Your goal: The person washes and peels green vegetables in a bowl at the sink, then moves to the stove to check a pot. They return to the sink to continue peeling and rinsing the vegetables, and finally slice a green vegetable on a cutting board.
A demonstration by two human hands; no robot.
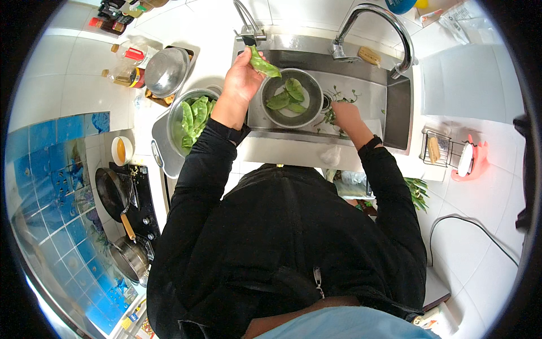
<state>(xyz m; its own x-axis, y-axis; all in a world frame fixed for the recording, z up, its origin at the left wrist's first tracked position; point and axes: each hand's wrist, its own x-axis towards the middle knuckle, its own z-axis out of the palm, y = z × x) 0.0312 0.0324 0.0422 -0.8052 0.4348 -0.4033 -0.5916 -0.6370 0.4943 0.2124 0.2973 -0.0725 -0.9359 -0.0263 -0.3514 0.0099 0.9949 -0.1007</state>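
My left hand holds a broad green bean pod above the left part of the stainless steel sink. Below it in the sink stands a round metal bowl with several flat green pods inside. My right hand is low in the sink, right of the bowl, among green stem trimmings near the drain. Its fingertips are partly hidden, so whether they grip a scrap is unclear. Beside my left forearm, a metal basin contains more green pods.
A chrome faucet arches over the sink's right side, and a smaller tap stands behind my left hand. Oil bottles and an upturned metal bowl are at the left. A wok sits on the stove.
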